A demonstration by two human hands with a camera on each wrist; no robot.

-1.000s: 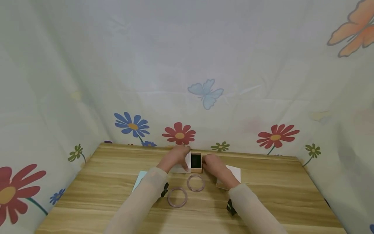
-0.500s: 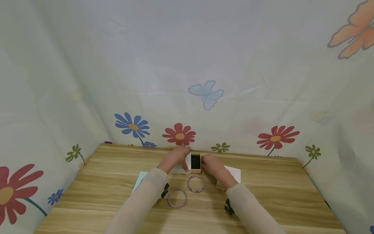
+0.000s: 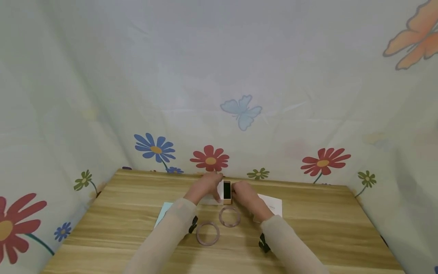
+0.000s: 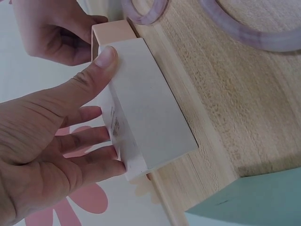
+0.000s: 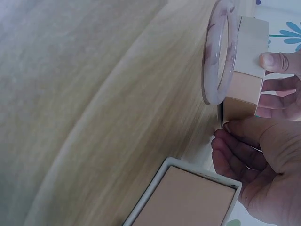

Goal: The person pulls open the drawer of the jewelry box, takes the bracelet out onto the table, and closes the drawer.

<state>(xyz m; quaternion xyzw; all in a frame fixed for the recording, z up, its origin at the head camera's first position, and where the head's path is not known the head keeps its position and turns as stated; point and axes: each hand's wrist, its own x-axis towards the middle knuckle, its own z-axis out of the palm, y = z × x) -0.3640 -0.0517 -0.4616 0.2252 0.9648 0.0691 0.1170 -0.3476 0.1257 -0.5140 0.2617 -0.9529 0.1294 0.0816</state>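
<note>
Left wrist view showed left grip (image 4: 44, 134) pinching sleeve (image 4: 146, 103), thumb against fingertips (image 4: 104, 134) mostly hidden in head view. Right grip (image 5: 268, 162), fingers curled, touched end of drawer (image 5: 242, 88), pinch unclear. Drawer sat on worktop (image 3: 308, 217), deeper in sleeve than a second earlier.

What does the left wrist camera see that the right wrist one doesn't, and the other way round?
Only left wrist: the teal thing, a pink flower and a second bangle.

Only right wrist: the pale-rimmed box and a blue flower.

Both: the left hand, right hand, white box, its peach drawer and one bangle.
</note>
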